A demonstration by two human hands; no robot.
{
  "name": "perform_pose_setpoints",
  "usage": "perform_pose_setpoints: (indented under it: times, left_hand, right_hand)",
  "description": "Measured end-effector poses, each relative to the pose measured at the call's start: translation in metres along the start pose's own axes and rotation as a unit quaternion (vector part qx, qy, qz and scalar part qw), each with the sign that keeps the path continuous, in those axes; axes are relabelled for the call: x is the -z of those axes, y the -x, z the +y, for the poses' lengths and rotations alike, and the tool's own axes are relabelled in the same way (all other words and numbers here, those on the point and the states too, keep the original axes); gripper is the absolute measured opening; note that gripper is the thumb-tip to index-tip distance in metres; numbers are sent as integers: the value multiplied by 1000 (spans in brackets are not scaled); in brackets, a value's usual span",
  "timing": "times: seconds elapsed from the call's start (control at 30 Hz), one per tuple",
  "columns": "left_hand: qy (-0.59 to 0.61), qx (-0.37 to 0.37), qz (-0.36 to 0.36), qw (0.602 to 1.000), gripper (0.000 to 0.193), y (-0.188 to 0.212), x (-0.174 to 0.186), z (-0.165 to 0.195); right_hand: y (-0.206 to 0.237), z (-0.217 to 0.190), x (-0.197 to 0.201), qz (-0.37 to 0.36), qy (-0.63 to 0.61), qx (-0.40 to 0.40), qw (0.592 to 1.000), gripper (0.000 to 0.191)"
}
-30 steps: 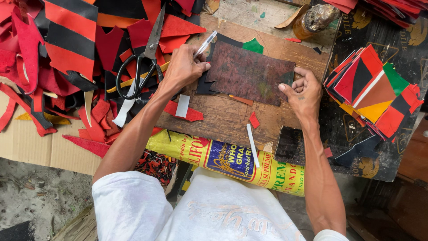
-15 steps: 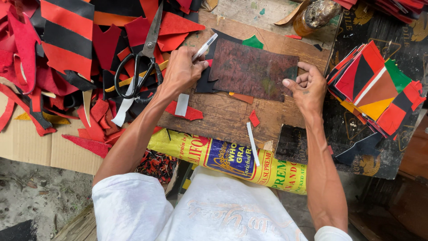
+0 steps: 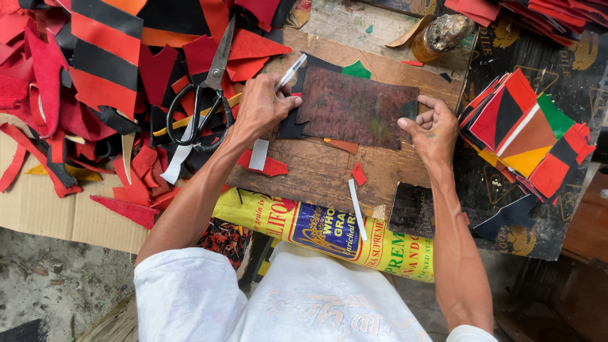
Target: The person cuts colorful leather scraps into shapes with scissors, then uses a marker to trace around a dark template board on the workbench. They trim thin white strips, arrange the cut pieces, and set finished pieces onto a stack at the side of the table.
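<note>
On the wooden surface (image 3: pixel 329 174), the left hand (image 3: pixel 263 104) has its grip closed around a pen (image 3: pixel 290 71) at the brown sheet's (image 3: pixel 358 107) left edge, while the right hand (image 3: pixel 434 126) pinches the sheet's right edge.

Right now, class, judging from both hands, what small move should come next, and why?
Probably draw the pen along the left edge of the dark brown template. The left hand holds the pen tip at that edge over black material, while the right hand pins the template's right side to the wooden board.
</note>
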State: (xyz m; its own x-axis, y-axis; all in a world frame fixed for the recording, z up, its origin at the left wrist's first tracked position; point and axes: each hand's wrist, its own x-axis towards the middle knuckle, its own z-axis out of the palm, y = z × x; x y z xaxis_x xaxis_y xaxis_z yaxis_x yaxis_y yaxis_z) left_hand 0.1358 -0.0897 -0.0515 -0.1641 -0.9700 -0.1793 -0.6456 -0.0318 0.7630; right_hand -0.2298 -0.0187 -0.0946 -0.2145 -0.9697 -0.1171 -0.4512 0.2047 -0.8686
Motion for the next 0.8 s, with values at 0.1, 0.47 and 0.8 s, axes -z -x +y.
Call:
perform_pose_setpoints:
  times: [0.1,0.47,0.8]
  left_hand:
    - [-8,2,1,1000,29,-2,-1,-3]
    - [-4,-10,1,1000,29,-2,-2,-6]
    - [14,-10,-15,1000,24,-1,2,-5]
  right_hand:
    - [0,2,-3,13,18,20,1000,57]
    - [-5,6,-7,31,15,24,999,58]
    - [-8,-2,-7,9,30,11,999,59]
